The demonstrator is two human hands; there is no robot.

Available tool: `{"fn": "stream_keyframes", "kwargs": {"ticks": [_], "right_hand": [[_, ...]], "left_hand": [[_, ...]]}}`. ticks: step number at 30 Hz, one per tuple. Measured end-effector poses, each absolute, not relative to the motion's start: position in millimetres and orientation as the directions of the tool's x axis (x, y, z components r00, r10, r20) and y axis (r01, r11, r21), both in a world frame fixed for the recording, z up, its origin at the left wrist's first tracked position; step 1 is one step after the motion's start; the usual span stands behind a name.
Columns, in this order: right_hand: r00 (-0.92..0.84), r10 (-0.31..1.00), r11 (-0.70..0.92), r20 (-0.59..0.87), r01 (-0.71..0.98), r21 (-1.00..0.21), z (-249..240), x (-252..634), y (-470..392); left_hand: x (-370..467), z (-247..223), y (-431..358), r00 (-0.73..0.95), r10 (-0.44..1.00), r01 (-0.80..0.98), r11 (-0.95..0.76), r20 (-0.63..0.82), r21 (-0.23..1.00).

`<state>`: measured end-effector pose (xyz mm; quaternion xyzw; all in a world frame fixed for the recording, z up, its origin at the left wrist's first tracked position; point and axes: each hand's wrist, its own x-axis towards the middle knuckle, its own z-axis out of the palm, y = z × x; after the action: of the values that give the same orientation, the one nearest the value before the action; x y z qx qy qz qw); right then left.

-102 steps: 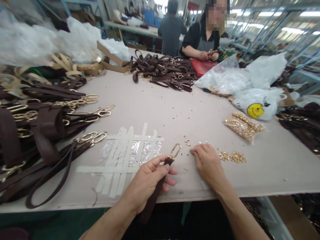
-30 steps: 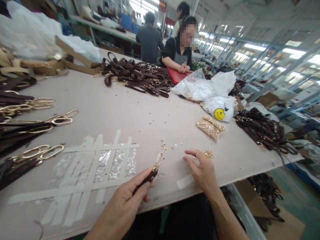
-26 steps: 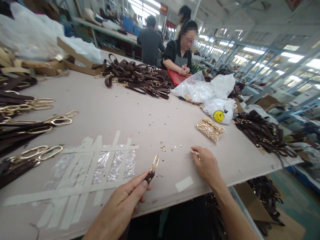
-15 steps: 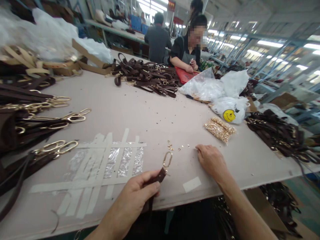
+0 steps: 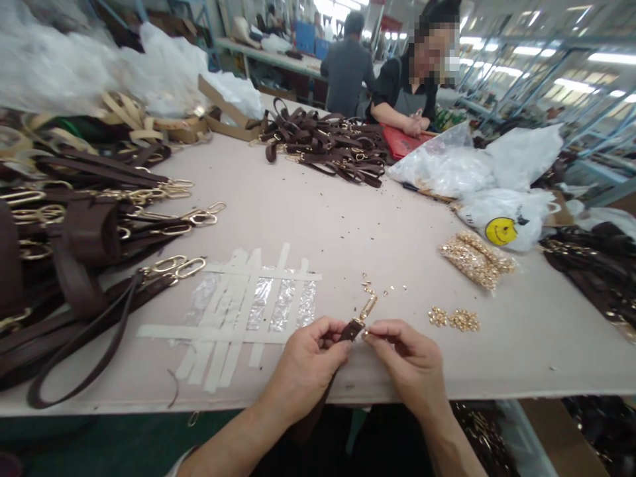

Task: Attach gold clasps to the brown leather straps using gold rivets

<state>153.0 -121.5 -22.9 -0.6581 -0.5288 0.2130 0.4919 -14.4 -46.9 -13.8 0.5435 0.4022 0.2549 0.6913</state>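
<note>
Strap, dark brown with a gold ring at its end, is pinched between the thumb and fingers of the left hand above the near part of the table. The right hand, thumb and forefinger pressed together, pinches a tiny gold stud just beside the strap's end. Two heaps of gold bits lie to the right, near a clear bag; tape strips lie left.
</note>
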Motion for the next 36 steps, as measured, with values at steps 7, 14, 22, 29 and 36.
{"fn": "stream_keyframes", "kwargs": {"ticks": [7, 14, 22, 29, 36], "right_hand": [[0.258, 0.907, 0.143, 0.334, 0.558, -0.818, -24.3, 135.6, -122.3], [0.202, 0.907, 0.147, 0.369, 0.669, -0.728, -17.7, 131.9, -122.5], [0.166, 0.906, 0.143, 0.39, 0.748, -0.648, -7.9, 128.5, -124.9], [0.349, 0.895, -0.041, 0.277, 0.683, -0.73, -13.9, 124.3, -133.0], [0.459, 0.873, -0.031, 0.166, 0.392, -0.919, -41.0, 130.9, -130.6]], "left_hand": [[-15.7, -17.2, -50.3, 0.532, 0.825, 0.073, 0.18, -0.191, 0.981], [-17.3, -20.0, -54.1, 0.5, 0.857, 0.126, 0.074, -0.128, 0.989], [-20.2, -18.0, -58.2, 0.512, 0.858, 0.148, -0.058, -0.026, 0.987], [-21.6, -13.7, -63.3, 0.508, 0.861, 0.107, -0.106, 0.037, 0.989], [-24.9, -20.3, -72.8, 0.462, 0.88, 0.082, -0.162, 0.107, 0.983]]}}
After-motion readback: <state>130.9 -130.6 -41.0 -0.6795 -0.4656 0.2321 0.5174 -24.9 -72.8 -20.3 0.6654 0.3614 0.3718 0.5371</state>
